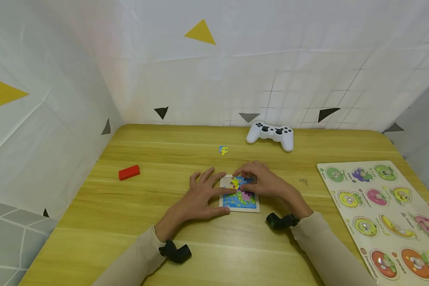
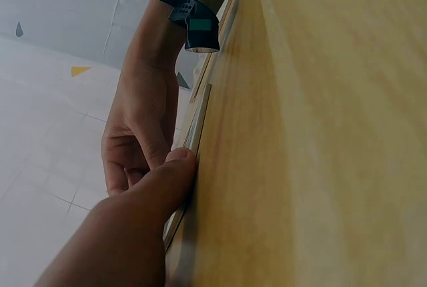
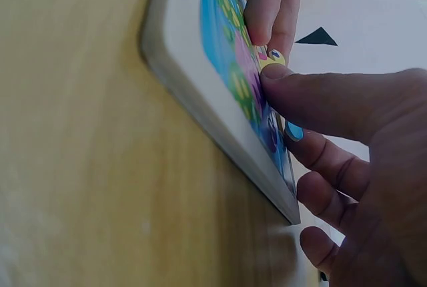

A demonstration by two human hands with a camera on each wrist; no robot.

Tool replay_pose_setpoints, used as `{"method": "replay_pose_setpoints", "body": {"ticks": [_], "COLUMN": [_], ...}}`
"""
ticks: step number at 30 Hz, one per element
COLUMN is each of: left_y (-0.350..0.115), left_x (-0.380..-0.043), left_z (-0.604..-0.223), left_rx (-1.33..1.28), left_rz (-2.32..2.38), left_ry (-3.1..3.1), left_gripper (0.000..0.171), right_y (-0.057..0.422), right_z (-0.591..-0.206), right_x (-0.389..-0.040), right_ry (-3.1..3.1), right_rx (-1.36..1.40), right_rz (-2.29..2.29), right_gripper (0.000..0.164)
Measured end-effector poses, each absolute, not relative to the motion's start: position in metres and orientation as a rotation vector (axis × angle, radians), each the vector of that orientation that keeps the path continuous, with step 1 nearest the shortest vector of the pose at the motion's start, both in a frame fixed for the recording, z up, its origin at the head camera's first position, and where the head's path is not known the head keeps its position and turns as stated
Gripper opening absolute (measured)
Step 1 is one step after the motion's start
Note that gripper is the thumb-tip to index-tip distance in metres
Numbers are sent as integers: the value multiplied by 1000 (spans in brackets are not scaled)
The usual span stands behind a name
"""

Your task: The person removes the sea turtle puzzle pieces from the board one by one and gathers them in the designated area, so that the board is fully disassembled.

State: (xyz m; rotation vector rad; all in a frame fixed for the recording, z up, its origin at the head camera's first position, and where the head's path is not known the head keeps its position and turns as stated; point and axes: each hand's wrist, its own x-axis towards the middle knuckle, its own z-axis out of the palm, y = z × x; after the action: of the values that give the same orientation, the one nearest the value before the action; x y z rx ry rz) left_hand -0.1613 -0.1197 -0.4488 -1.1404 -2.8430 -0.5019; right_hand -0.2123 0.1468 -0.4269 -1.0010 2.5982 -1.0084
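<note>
A small jigsaw puzzle (image 1: 240,204) in a pale wooden frame lies on the table, its picture blue, green, pink and yellow. My left hand (image 1: 199,197) rests at its left side with straight, spread fingers. The index finger reaches over the picture, and the thumb (image 2: 179,160) lies along the frame's edge. At the puzzle's upper right, my right hand (image 1: 266,181) pinches a blue puzzle piece (image 3: 293,131) between thumb and index finger, right at the picture's surface. Most of that piece is hidden by the fingers. Beyond the frame lies a loose yellow and blue puzzle piece (image 1: 223,150).
A white game controller (image 1: 270,134) lies at the back of the table. To the left sits a red block (image 1: 129,172). On the right is a large fruit peg board (image 1: 373,216). White patterned sheets (image 1: 214,87) hang behind the table (image 1: 157,155).
</note>
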Motion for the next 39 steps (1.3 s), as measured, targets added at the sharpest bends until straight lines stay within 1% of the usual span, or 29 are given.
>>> {"method": "replay_pose_setpoints", "body": {"ticks": [11, 25, 39], "left_y": [-120, -120, -119], "left_x": [-161, -161, -160], "left_z": [-449, -447, -448], "left_rx": [-1141, -1141, -1125], "left_rz": [-504, -501, -487], "left_ry": [-2847, -2853, -2875], "left_gripper": [56, 57, 56], "right_y": [147, 149, 163], "right_z": [-424, -428, -433], "right_x": [-214, -216, -225], "right_ry": [2617, 2641, 2677], "right_rx": [-1004, -1046, -855], "right_rz": [-914, -983, -1100], "right_gripper": [38, 36, 37]}}
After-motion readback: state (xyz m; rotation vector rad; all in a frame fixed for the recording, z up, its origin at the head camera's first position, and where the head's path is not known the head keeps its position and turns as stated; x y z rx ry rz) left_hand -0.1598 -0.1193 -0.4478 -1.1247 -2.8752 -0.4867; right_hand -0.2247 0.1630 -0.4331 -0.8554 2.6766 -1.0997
